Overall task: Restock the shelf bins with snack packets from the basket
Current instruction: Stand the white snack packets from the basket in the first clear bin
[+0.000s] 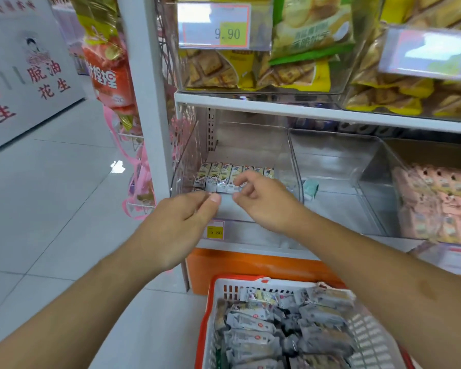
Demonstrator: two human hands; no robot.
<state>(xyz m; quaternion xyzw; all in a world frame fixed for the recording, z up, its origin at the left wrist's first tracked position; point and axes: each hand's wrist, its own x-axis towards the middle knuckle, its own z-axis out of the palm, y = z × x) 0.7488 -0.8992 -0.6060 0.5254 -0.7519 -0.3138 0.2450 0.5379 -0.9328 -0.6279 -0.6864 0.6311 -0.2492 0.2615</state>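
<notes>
A row of small snack packets (218, 174) lies at the back left of the clear shelf bin (186, 155). My right hand (264, 206) reaches over the bin's front edge, and its curled fingers and thumb pinch the near end of one snack packet (230, 185) in that row. My left hand (179, 227) is at the bin's front left corner, thumb pressed against curled fingers. A packet end (198, 189) shows just beyond those fingers; whether they hold it is hidden. Below, the red and white basket (224, 288) holds several grey packets (253, 342).
A second clear bin (330, 155) to the right holds one pale green packet (310, 188). Pink packets (437, 198) fill the bin further right. Yellow biscuit bags (290, 73) sit on the shelf above. A white upright post (149, 102) and hanging bags (109, 67) stand left. Tiled floor lies left.
</notes>
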